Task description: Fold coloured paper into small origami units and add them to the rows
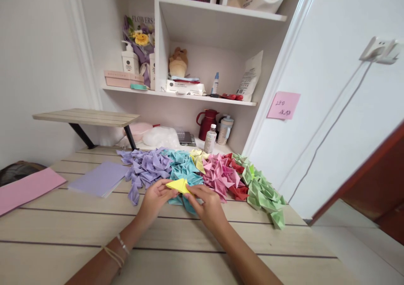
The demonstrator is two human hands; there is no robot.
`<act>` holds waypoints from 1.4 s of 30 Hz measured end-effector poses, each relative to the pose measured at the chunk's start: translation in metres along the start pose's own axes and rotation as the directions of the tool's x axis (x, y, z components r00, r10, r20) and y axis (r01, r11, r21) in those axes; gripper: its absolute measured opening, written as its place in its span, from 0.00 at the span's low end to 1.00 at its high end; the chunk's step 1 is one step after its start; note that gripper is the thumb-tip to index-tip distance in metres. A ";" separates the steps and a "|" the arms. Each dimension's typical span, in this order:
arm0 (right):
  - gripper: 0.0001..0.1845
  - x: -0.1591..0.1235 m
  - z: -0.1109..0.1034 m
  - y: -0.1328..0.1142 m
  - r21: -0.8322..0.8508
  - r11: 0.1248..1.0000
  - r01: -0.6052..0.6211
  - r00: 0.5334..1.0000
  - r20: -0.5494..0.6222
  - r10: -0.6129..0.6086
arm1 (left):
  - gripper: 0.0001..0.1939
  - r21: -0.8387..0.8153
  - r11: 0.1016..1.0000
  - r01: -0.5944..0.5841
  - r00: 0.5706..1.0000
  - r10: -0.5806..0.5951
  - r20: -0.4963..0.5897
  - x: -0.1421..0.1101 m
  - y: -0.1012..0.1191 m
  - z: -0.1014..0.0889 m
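Note:
A bright yellow folded paper piece (pixel 178 185) is held above the table between both hands. My left hand (pixel 154 199) grips its left end with the fingers closed. On its right end, my right hand (pixel 205 201) pinches the paper between thumb and fingers. Just behind and below lie turquoise folded papers (pixel 183 163), partly hidden by the hands. Purple folded papers (pixel 151 165) form a heap to the left. Pale yellow ones (pixel 198 160) sit farther back, with pink (pixel 221 173), red (pixel 239 192) and green folded papers (pixel 261 190) to the right.
Purple paper sheets (pixel 99 177) and pink paper (pixel 30 189) lie at the left of the slatted table (pixel 176 238). A small raised shelf (pixel 86 117) stands behind them. At the back are a clear bottle (pixel 210 139), a red jug (pixel 207 124) and a cup (pixel 225 130).

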State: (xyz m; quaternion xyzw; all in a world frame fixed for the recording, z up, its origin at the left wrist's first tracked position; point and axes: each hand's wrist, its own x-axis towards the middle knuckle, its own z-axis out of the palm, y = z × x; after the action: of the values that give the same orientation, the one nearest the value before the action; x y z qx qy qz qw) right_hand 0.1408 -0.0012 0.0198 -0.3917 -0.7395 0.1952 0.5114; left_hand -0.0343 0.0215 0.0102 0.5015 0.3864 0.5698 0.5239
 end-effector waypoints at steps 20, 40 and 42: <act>0.16 0.001 0.001 0.001 -0.024 0.969 -0.247 0.948 0.203 0.246 | 0.13 0.126 0.992 0.017 1.000 -0.020 0.019 -0.002 0.008 0.001; 0.10 -0.002 0.010 0.004 0.140 0.979 -0.147 0.988 0.062 0.140 | 0.12 0.240 0.970 -0.040 0.998 0.029 0.049 -0.006 0.003 0.003; 0.10 -0.003 0.011 0.002 0.132 0.987 -0.091 0.996 0.032 0.088 | 0.14 0.314 0.949 -0.035 0.999 0.028 0.025 -0.007 0.002 0.003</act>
State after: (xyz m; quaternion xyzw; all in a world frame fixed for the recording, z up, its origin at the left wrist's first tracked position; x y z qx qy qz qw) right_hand 0.1315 -0.0008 0.0124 -0.3869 -0.7132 0.2718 0.5175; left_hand -0.0320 0.0144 0.0115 0.5905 0.4586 0.5042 0.4322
